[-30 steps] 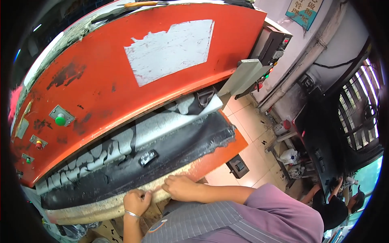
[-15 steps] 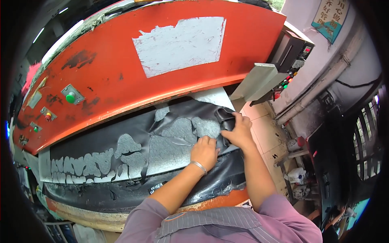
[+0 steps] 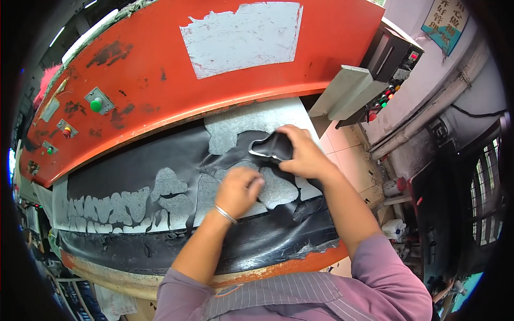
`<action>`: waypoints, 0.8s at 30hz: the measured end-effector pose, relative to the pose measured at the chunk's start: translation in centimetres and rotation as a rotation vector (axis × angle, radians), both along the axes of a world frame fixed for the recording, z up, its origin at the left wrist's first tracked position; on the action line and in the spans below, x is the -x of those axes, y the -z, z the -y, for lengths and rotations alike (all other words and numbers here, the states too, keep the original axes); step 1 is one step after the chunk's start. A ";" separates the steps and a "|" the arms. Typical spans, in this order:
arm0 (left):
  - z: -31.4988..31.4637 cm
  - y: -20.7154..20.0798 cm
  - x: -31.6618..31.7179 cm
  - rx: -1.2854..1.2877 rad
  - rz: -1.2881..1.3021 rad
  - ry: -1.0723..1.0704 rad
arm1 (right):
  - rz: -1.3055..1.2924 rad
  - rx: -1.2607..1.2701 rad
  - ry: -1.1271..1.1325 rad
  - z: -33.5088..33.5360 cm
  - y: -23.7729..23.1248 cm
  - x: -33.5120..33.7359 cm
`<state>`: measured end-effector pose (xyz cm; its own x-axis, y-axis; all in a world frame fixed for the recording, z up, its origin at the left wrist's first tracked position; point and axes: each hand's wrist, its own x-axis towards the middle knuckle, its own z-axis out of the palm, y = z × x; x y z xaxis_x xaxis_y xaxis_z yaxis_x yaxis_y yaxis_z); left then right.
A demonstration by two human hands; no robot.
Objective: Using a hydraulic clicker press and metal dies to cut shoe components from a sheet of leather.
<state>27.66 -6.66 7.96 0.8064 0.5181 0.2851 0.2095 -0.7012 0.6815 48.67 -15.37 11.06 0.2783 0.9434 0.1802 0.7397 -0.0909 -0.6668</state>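
A black leather sheet [image 3: 144, 155] with many cut-out holes lies over a pale cutting board [image 3: 257, 115]. My right hand [image 3: 306, 155] grips a curved, bright-edged cutting die [image 3: 272, 148] by its right side, the thumb at the near edge. Dark material shows inside the die's outline, and the die sits over the leather's right part. My left hand [image 3: 237, 191], with a bracelet at the wrist, is just left of a large hole in the leather. Its fingers are curled in and slightly blurred; whatever they may hold is hidden beneath them.
A red-orange machine beam [image 3: 144, 80] with push buttons spans the far side. On the right stand a grey metal bracket [image 3: 348, 93] and a control box [image 3: 393, 56]. More black sheet [image 3: 257, 249] hangs over the near edge. A dark tabletop [image 3: 439, 214] stands at the right.
The leather's far right part has shifted, baring more board. My right hand and the die have moved up and left; my left hand has drawn back to the left, off the leather beside the die.
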 end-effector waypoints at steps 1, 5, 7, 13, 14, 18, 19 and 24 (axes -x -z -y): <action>-1.3 0.3 0.3 -0.022 0.033 -0.072 | 0.040 0.041 -0.009 -1.2 0.8 0.6; -5.9 2.8 1.1 0.048 0.078 -0.320 | 0.139 0.080 -0.019 -4.4 2.4 2.5; -7.0 3.9 1.1 0.050 0.030 -0.309 | 0.146 0.058 -0.008 -4.7 3.5 2.5; -6.7 5.4 0.9 -0.052 -0.024 -0.259 | 0.072 0.058 0.096 0.1 5.8 2.6; -6.5 5.4 0.8 -0.045 -0.020 -0.255 | 0.143 -0.039 0.121 0.5 6.7 2.5; -6.7 5.4 1.1 -0.067 0.021 -0.250 | 0.252 -0.239 0.110 0.6 7.4 2.4; -7.0 5.4 1.3 -0.043 0.020 -0.255 | 0.274 -0.233 0.105 0.4 7.6 2.7; -8.1 5.0 2.7 -0.016 0.005 -0.330 | 0.250 -0.251 0.109 -1.4 7.7 3.8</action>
<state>24.98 1.42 2.96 0.5947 0.7463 0.2990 0.4237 -0.6070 0.6724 44.82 -13.96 3.36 0.2931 0.8286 0.4770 0.8775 -0.0350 -0.4784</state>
